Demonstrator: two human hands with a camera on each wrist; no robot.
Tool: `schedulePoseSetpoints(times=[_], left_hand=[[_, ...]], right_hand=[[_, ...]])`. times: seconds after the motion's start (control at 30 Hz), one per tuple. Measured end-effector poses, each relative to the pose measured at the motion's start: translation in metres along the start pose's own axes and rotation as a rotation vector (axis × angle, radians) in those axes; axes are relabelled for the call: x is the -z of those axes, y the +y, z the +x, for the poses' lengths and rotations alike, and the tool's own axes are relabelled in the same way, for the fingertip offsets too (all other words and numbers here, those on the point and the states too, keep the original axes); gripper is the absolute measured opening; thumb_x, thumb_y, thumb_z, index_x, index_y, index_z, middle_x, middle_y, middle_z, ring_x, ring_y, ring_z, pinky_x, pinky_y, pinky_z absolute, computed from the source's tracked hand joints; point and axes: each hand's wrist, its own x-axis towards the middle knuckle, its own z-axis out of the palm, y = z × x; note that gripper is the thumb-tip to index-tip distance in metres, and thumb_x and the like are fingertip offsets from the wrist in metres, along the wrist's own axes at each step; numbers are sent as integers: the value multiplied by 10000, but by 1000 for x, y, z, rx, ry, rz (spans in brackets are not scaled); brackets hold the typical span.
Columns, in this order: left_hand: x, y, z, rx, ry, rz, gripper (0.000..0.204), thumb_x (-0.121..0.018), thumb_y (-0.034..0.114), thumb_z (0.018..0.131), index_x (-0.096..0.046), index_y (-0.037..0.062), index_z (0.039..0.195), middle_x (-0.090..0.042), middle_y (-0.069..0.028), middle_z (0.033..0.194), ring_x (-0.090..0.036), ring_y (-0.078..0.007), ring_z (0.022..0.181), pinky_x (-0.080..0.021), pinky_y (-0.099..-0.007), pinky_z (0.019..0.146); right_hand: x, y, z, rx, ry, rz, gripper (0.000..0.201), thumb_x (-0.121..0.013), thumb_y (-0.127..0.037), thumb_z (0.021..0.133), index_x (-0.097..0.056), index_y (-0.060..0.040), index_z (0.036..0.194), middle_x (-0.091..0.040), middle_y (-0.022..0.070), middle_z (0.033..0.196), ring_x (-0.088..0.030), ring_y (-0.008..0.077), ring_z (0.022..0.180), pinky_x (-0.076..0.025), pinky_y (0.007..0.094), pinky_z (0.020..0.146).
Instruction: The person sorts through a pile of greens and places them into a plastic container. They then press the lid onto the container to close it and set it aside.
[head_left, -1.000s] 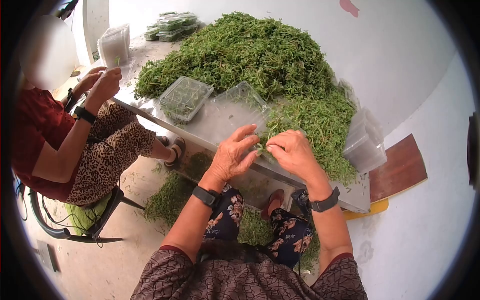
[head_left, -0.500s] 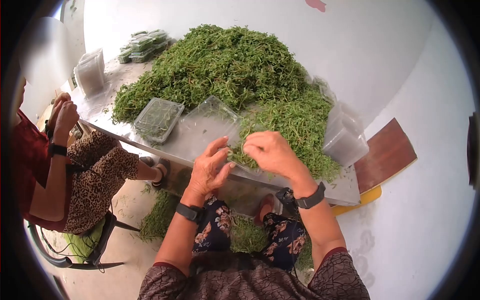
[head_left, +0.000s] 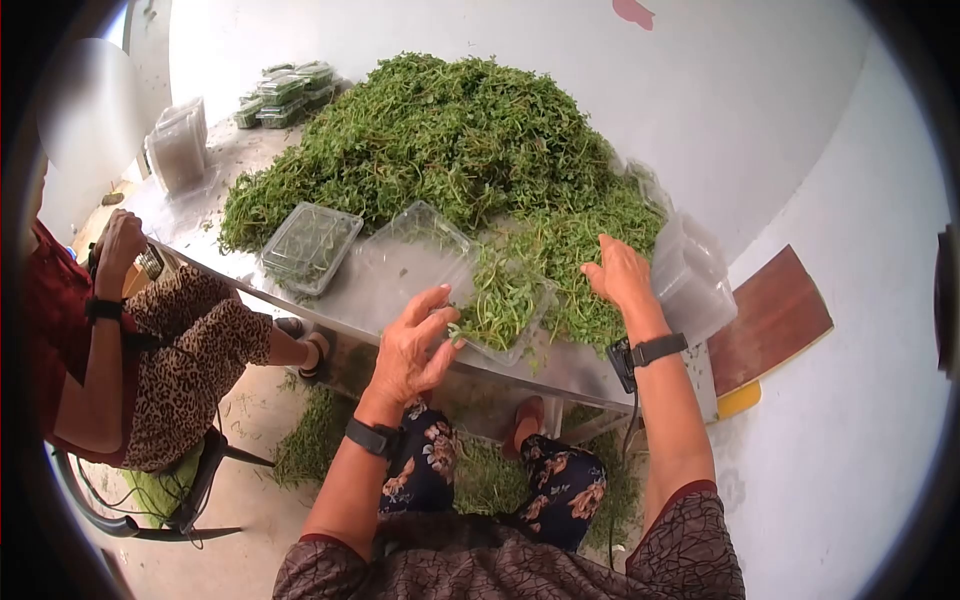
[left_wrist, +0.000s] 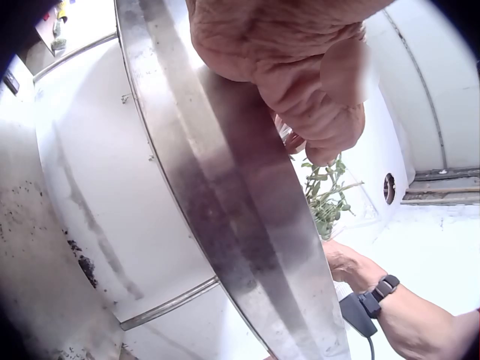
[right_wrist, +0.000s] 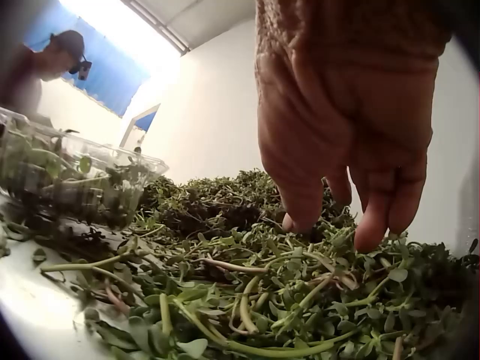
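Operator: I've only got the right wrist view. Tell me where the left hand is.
Observer: The left hand is at the left side of the clear plastic container of loose greens.
Operator: Check the floor next.
Observer: More leafy stems lie down there.
Operator: Now look past the left side of the big green pile.
Observer: Clear plastic boxes with greens inside are stacked there.
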Motion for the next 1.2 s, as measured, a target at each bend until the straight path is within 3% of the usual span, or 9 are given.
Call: schedulePoseSetpoints(times=[0.03, 0.17, 0.43, 0.53, 0.63, 0.77, 0.8, 1.0, 1.2], left_hand=[[0, 0, 0, -2, 0, 2, 293, -652, 123, 727, -625, 39, 1007, -543, -169, 1261, -622, -332, 1034, -518, -378, 854], [1, 1, 0, 7, -3, -9, 294, -658, 123, 728, -623, 41, 1009, -542, -166, 1260, -623, -330, 1028, -520, -379, 846], [2, 3, 0, 36, -9, -12, 291, -661, 90, 717, -623, 41, 1002, -542, -162, 1259, -622, -320, 1035, -531, -370, 834], [1, 2, 0, 27, -8, 10, 286, -658, 101, 721, -622, 41, 999, -545, -159, 1257, -622, -317, 1038, -533, -368, 831], [0, 1, 0, 37, -16, 13, 283, -655, 113, 727, -622, 40, 998, -547, -158, 1255, -622, -315, 1041, -531, -368, 835], [0, 1, 0, 31, -5, 4, 280, -655, 125, 733, -622, 37, 997, -547, -161, 1253, -622, -317, 1043, -526, -369, 848], [1, 1, 0, 28, -5, 8, 280, -656, 125, 734, -622, 34, 997, -546, -163, 1253, -621, -317, 1045, -524, -371, 853], [1, 2, 0, 23, -6, -13, 277, -658, 91, 737, -623, 23, 1004, -537, -170, 1268, -617, -323, 1058, -516, -380, 876], [2, 4, 0, 48, -17, -53, 294, -663, 84, 734, -621, 29, 1020, -533, -172, 1276, -604, -341, 1078, -507, -389, 893]], right_hand=[[-4, 3, 5, -4, -8, -12, 408, -727, -242, 779, -565, 25, 1042, -648, 209, 986, -621, 382, 956, -489, 457, 835], [-18, 13, 19, -53, -69, -87, 405, -727, -272, 773, -582, 23, 1011, -665, 214, 948, -635, 381, 920, -499, 453, 819], [-35, 28, 25, -135, -66, -54, 94, -622, -96, 690, -654, -22, 737, -657, 222, 822, -651, 378, 808, -511, 429, 733], [-38, 38, 21, -105, 121, 111, 152, -641, -117, 698, -682, -25, 811, -662, 217, 813, -652, 370, 785, -512, 425, 718], [-15, 32, 13, -190, 157, 278, 211, -648, -119, 700, -698, -31, 886, -665, 219, 811, -648, 372, 780, -511, 418, 720], [-15, 43, 16, -211, 173, 630, 210, -665, -82, 735, -682, 19, 918, -672, 156, 730, -634, 215, 597, -501, 358, 586], [-3, 33, 10, -205, 178, 784, 206, -661, -67, 763, -662, 55, 929, -630, 95, 658, -570, 132, 501, -455, 303, 464], [37, 4, -6, -229, 116, 1033, 167, -644, -73, 802, -639, 59, 905, -570, 20, 618, -524, 69, 457, -410, 223, 384], [62, -34, -22, -195, 66, 1148, 119, -622, -74, 830, -642, 33, 877, -602, 29, 658, -554, 78, 472, -444, 215, 401]])
